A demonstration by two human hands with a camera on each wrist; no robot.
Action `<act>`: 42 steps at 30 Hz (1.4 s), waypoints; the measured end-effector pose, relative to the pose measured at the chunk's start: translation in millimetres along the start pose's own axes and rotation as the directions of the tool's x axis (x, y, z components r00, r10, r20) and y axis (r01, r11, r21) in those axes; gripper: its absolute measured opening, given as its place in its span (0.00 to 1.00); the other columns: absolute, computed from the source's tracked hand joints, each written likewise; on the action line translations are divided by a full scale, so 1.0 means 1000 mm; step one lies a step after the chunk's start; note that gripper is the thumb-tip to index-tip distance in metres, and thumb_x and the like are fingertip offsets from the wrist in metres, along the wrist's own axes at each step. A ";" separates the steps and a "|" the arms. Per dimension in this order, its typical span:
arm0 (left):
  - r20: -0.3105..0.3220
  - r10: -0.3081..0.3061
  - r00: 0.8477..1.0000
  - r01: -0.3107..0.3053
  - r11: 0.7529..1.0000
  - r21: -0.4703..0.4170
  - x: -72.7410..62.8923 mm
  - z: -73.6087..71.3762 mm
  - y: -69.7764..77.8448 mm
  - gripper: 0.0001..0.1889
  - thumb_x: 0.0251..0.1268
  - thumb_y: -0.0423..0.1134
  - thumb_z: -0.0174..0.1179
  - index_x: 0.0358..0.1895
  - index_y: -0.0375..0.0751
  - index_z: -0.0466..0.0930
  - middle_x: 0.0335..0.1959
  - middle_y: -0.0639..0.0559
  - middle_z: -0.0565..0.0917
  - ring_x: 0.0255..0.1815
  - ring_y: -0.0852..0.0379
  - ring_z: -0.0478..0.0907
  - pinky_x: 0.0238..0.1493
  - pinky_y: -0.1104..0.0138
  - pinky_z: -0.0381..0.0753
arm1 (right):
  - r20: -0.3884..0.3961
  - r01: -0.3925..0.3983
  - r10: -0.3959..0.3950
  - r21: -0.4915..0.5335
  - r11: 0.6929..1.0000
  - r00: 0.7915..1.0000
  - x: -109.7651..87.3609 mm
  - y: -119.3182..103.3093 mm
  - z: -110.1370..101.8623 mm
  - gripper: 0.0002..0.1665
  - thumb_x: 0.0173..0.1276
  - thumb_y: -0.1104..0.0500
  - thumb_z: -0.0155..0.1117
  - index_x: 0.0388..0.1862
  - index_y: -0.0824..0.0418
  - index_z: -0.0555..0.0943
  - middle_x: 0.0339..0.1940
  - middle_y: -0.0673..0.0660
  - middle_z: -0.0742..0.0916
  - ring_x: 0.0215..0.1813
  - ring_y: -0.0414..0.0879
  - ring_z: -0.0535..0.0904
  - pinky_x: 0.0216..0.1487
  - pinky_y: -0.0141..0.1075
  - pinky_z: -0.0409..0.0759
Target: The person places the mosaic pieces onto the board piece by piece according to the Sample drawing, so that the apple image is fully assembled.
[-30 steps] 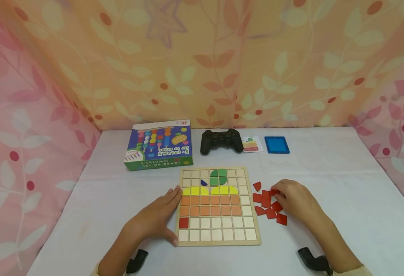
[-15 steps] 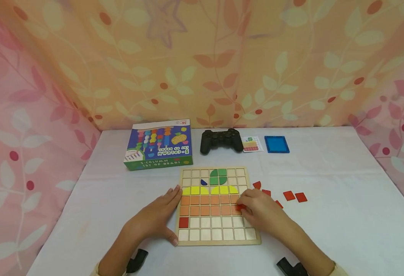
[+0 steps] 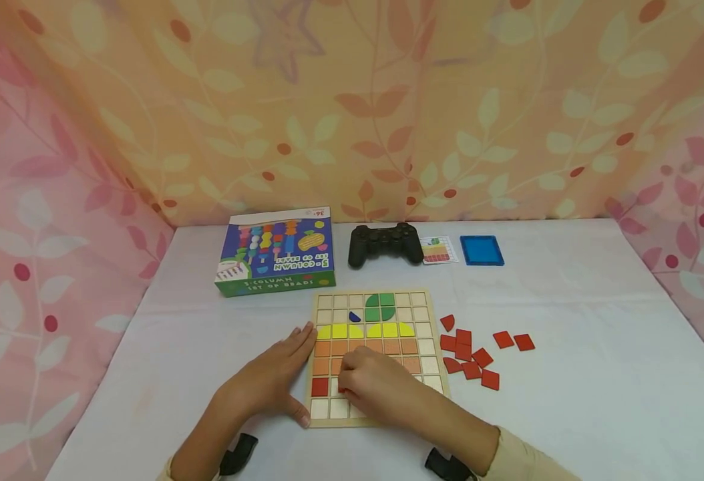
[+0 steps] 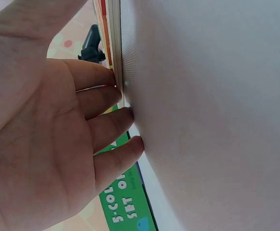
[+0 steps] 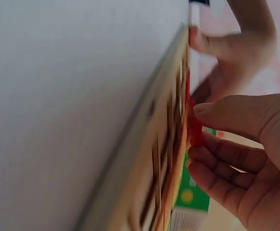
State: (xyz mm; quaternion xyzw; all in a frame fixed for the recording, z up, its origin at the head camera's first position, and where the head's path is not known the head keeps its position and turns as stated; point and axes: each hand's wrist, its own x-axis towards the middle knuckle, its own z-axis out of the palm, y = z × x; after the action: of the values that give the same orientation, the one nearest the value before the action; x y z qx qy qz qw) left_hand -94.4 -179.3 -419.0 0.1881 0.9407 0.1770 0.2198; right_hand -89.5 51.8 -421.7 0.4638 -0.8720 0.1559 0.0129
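Observation:
A wooden grid board [image 3: 382, 423] lies on the table, with green, blue, yellow, orange and red tiles set in its cells. Along its left edge rests my left hand [image 3: 274, 377], fingers straight at the upper side and thumb near the lower corner. My right hand [image 3: 382, 387] is over the board and pinches a red tile [image 5: 195, 126] between thumb and fingers, at the cell beside the placed red tile [image 3: 320, 387]. In the head view the hand covers most of that held tile and several cells. Loose red tiles [image 3: 463, 351] lie right of the board.
Behind the board stand a bead-set box [image 3: 276, 250], a black game controller [image 3: 385, 245], a pattern card [image 3: 439, 250] and a blue tray [image 3: 481, 250]. Two more red tiles [image 3: 503, 340] lie farther right. Patterned cloth [image 3: 388, 113] hangs behind the table.
My right hand has moved left from the loose red tiles to the board with one red tile. Two red tiles now lie farther right, apart from the cluster. The left hand has stayed put.

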 end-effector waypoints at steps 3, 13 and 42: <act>0.003 -0.001 1.000 0.001 1.000 -0.004 0.001 0.000 0.000 0.73 0.26 0.62 0.82 0.81 0.42 0.50 0.82 0.50 0.49 0.81 0.47 0.45 0.74 0.47 0.57 | 0.010 0.048 -0.047 -0.106 0.993 0.999 0.009 -0.008 0.005 0.07 0.57 0.65 0.75 0.34 0.55 0.90 0.33 0.48 0.84 0.35 0.39 0.74 0.37 0.25 0.76; 0.003 0.020 1.000 -0.020 1.000 -0.001 0.002 0.001 -0.003 0.73 0.25 0.63 0.82 0.81 0.41 0.51 0.82 0.47 0.49 0.81 0.46 0.45 0.74 0.47 0.56 | 0.022 0.035 -0.032 -0.196 0.980 0.999 0.012 -0.020 0.009 0.09 0.51 0.66 0.78 0.31 0.55 0.90 0.32 0.46 0.81 0.34 0.38 0.73 0.35 0.25 0.77; 0.003 -0.002 1.000 0.002 1.000 0.008 0.001 0.002 -0.002 0.75 0.24 0.63 0.82 0.81 0.42 0.48 0.82 0.51 0.47 0.81 0.48 0.44 0.74 0.48 0.56 | -0.093 -0.512 0.511 0.010 0.859 0.855 -0.098 0.090 -0.037 0.14 0.54 0.66 0.80 0.40 0.61 0.89 0.37 0.51 0.89 0.44 0.51 0.81 0.47 0.45 0.85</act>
State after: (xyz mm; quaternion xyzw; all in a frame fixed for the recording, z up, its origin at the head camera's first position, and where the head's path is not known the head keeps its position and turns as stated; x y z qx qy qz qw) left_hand -95.1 -180.4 -421.5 0.1884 0.9413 0.1727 0.2207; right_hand -111.8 188.1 -426.9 0.2078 -0.9634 0.1686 0.0147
